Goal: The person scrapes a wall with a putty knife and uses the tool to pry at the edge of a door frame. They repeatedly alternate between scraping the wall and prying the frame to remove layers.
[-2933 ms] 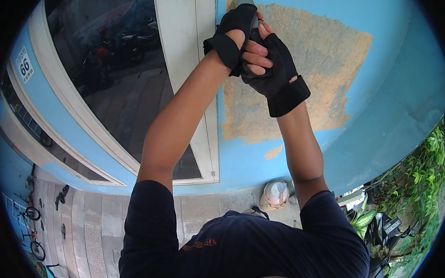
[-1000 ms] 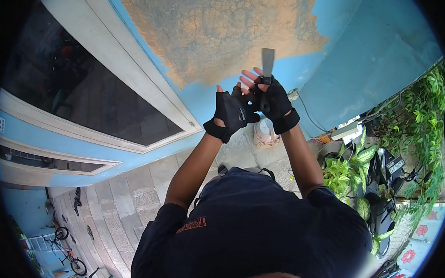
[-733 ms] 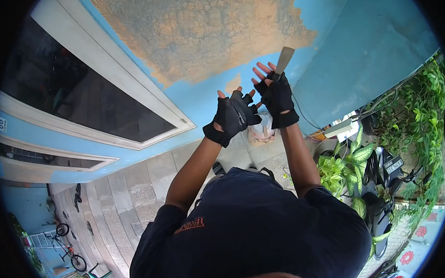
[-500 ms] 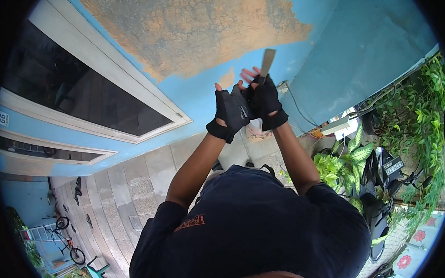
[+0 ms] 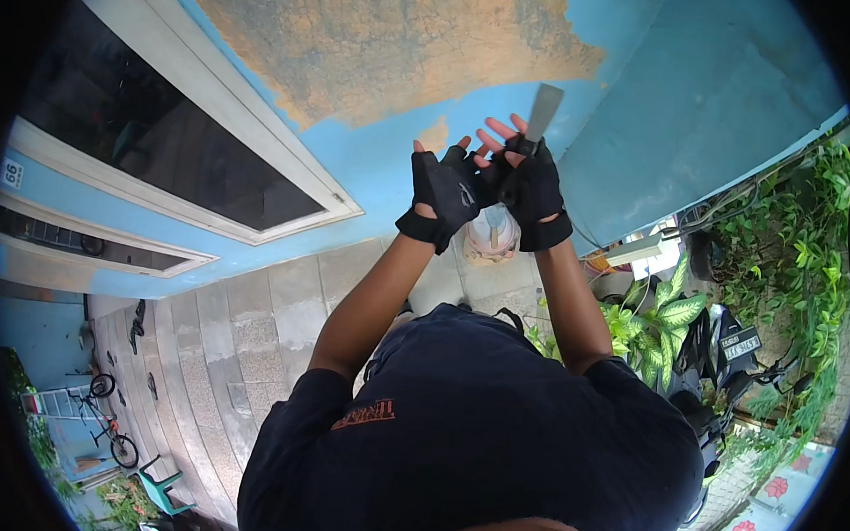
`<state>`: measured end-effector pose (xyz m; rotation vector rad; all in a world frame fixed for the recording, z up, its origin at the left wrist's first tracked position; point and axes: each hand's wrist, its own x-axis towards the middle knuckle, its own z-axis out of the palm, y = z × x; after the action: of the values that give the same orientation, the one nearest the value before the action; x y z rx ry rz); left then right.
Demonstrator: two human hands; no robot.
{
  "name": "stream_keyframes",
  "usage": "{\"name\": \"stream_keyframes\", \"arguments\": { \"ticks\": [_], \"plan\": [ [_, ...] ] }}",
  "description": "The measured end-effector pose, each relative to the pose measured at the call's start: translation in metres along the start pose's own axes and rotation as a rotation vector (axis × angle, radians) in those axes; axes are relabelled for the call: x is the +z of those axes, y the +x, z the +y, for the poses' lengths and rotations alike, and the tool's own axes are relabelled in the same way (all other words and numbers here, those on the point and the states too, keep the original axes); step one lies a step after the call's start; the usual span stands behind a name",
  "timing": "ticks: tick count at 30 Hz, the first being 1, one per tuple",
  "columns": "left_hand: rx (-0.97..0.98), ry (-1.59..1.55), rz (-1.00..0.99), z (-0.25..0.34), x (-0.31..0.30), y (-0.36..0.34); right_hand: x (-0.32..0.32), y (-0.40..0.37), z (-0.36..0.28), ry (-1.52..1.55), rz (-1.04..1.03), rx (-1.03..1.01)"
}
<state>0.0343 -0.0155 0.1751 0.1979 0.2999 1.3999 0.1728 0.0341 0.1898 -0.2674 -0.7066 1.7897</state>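
Both my hands wear black fingerless gloves and are raised in front of the blue wall (image 5: 384,164), below its bare, cracked patch (image 5: 389,51). My left hand (image 5: 446,192) has its fingers apart and holds nothing; its fingertips come close to the other hand. In my right hand (image 5: 533,182) lies a scraper (image 5: 542,112) with a flat metal blade pointing up; its dark handle rests across the palm, and the fingers are spread. A bucket (image 5: 491,237) stands on the floor beneath and between my hands, with something light inside it.
White-framed windows (image 5: 316,216) run along the wall on the left. A teal panel (image 5: 700,97) is on the right. Leafy plants (image 5: 670,313) and a parked motorcycle (image 5: 727,349) stand at the lower right. Bicycles (image 5: 112,417) and a green chair (image 5: 164,485) are at the lower left.
My right hand has moved slightly right with the scraper, and its palm shows more. The fingers have spread further from my left hand. More of the bucket now shows.
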Motion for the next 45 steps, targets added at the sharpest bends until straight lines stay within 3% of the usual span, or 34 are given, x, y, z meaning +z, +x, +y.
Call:
{"name": "stream_keyframes", "arguments": {
  "ticks": [1,3,4,5,7,8,9,11,12,13,15,16,17,18,19,20,21,23,25,27,29,31,33,34,35,37,39,40,41,44,45],
  "plan": [
    [0.002,-0.007,0.011,-0.001,-0.017,0.006,0.012,-0.01,-0.004,0.097,-0.119,0.232],
    [-0.179,-0.456,-0.339,0.001,-0.057,0.03,0.008,-0.012,0.004,0.202,-0.39,0.565],
    [-0.077,-0.084,-0.194,-0.004,-0.013,0.01,-0.01,-0.006,0.015,0.142,-0.321,0.501],
    [-0.081,-0.085,-0.197,-0.006,-0.003,0.012,-0.026,0.004,0.022,0.081,-0.254,0.435],
    [0.014,0.156,-0.006,-0.008,0.003,0.013,-0.042,0.022,0.022,-0.411,0.117,-0.057],
    [-0.009,0.2,0.051,-0.005,-0.004,0.012,-0.063,0.034,0.021,-0.6,0.16,-0.309],
    [0.0,0.201,0.053,-0.005,-0.022,0.02,-0.055,0.029,0.002,-0.484,0.175,-0.252],
    [0.265,1.001,-0.056,-0.007,-0.064,0.036,-0.017,0.012,-0.025,-0.239,0.174,-0.083],
    [0.242,1.298,0.007,-0.008,-0.053,0.029,-0.006,0.001,-0.03,-0.239,0.179,-0.073],
    [0.24,1.296,0.01,-0.01,-0.047,0.025,0.005,-0.006,-0.033,-0.245,0.055,-0.063],
    [0.452,1.973,0.045,-0.019,-0.038,0.016,0.025,-0.02,-0.033,-0.203,-0.147,-0.023],
    [0.28,2.028,0.012,-0.019,-0.046,0.024,0.034,-0.023,-0.035,-0.154,-0.164,0.085],
    [0.273,2.029,0.008,-0.025,-0.069,0.034,0.038,-0.026,-0.036,-0.102,-0.175,0.195],
    [0.508,2.4,-0.094,-0.034,-0.104,0.048,0.037,-0.027,-0.033,-0.099,-0.17,0.195],
    [0.773,2.751,-0.218,-0.036,-0.105,0.047,0.033,-0.025,-0.028,0.0,-0.198,0.454],
    [0.773,2.753,-0.226,-0.038,-0.105,0.045,0.027,-0.022,-0.023,0.102,-0.229,0.709],
    [0.588,2.73,-0.151,-0.036,-0.064,0.028,0.009,-0.014,-0.011,0.102,-0.228,0.701],
    [0.236,2.642,0.009,-0.033,-0.002,0.0,-0.033,0.003,0.009,-0.947,-0.112,-0.027],
    [0.303,2.553,0.009,-0.031,-0.007,-0.001,-0.031,0.007,-0.008,-0.699,-0.019,-0.077],
    [0.129,2.529,0.026,-0.031,-0.005,-0.005,-0.012,-0.004,-0.029,-0.103,-0.2,0.307],
    [0.236,2.566,-0.04,-0.036,-0.018,-0.002,-0.009,-0.014,-0.021,0.098,-0.367,0.606],
    [0.139,1.189,-0.241,-0.045,-0.06,0.019,-0.032,-0.01,-0.003,-0.019,-0.378,0.632],
    [0.089,2.541,-0.005,-0.031,0.006,-0.012,-0.08,0.013,0.015,-0.74,-0.101,0.07],
    [0.141,2.177,0.052,-0.026,-0.006,-0.016,-0.08,0.016,0.005,-1.226,0.11,-0.267],
    [0.11,2.0,0.07,-0.023,-0.015,-0.017,-0.078,0.014,0.0,-1.103,0.252,-0.282],
    [0.158,1.677,0.075,-0.024,-0.061,-0.007,-0.079,0.007,-0.022,-0.708,0.108,0.232],
    [0.184,1.015,-0.107,-0.03,-0.101,0.014,-0.056,-0.008,-0.026,-0.582,-0.163,0.516],
    [0.023,0.723,-0.215,-0.024,-0.078,0.005,-0.034,-0.013,-0.03,-0.863,-0.344,0.639],
    [0.016,0.604,-0.115,-0.026,-0.055,-0.007,-0.04,-0.019,-0.018,-0.571,-0.349,0.83],
    [-0.096,0.594,-0.108,-0.014,-0.046,-0.011,-0.04,-0.027,0.007,-0.424,-0.381,0.891],
    [0.067,0.557,-0.095,-0.015,-0.061,-0.007,-0.027,-0.029,0.004,-0.745,-0.356,0.751]
  ]
}}
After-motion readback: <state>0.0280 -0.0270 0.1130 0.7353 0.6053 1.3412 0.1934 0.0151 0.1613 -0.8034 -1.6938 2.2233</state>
